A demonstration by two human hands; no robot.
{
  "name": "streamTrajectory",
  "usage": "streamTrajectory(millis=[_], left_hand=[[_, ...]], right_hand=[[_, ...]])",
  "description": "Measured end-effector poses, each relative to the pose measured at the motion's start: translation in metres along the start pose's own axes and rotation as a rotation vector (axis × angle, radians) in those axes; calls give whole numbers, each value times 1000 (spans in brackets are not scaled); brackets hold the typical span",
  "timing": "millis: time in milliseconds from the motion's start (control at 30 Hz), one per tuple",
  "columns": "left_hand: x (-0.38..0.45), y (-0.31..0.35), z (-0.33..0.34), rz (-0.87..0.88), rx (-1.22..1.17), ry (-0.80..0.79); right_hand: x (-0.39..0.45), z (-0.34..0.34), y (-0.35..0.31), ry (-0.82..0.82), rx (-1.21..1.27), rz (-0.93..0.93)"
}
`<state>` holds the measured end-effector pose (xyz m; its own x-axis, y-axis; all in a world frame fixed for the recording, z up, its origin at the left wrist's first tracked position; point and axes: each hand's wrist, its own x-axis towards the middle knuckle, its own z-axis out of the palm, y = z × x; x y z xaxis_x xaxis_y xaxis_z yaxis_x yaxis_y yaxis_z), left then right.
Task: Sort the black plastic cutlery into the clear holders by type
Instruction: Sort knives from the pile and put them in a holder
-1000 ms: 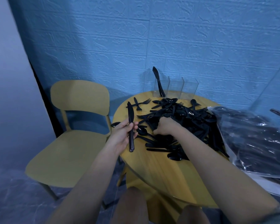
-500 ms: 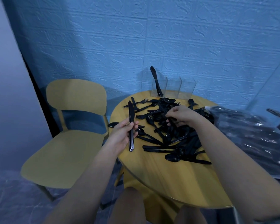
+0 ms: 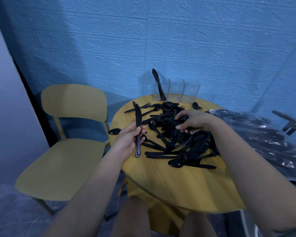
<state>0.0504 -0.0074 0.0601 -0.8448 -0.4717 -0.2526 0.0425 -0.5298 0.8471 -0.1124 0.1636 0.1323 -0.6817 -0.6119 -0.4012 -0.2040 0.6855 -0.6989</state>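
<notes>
While the left hand (image 3: pixel 126 141) grips knives (image 3: pixel 137 132) and the right hand (image 3: pixel 193 121) digs curled-fingered, its grasp unclear, into the pile (image 3: pixel 176 134), the holders (image 3: pixel 175 90) contain only knives.

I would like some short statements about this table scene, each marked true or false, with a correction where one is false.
1. The left hand holds black knives upright. True.
2. The right hand rests flat on bare table wood. False: it reaches into the pile of black cutlery, its fingers curled among the pieces.
3. Knives already stand in the leftmost clear holder. True.
4. All three clear holders are full. False: the two holders to the right look empty.
5. A yellow chair stands to the left of the round table. True.
6. The chair seat is covered with forks. False: no cutlery lies on it.
</notes>
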Motion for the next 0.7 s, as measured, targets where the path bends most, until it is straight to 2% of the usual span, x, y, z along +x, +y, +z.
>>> streamTrajectory(millis=[267,400,567,700], left_hand=[[-8,-3,27,26,45,-47],[-17,-6,32,46,79,-66],[-28,-1,39,126,167,-90],[-37,-1,48,195,222,-138]], right_hand=[[-29,-12,8,-64,-109,21],[-45,-22,13,-108,-133,-72],[-57,-29,15,115,-277,-248],[-64,-23,16,125,-304,-373]])
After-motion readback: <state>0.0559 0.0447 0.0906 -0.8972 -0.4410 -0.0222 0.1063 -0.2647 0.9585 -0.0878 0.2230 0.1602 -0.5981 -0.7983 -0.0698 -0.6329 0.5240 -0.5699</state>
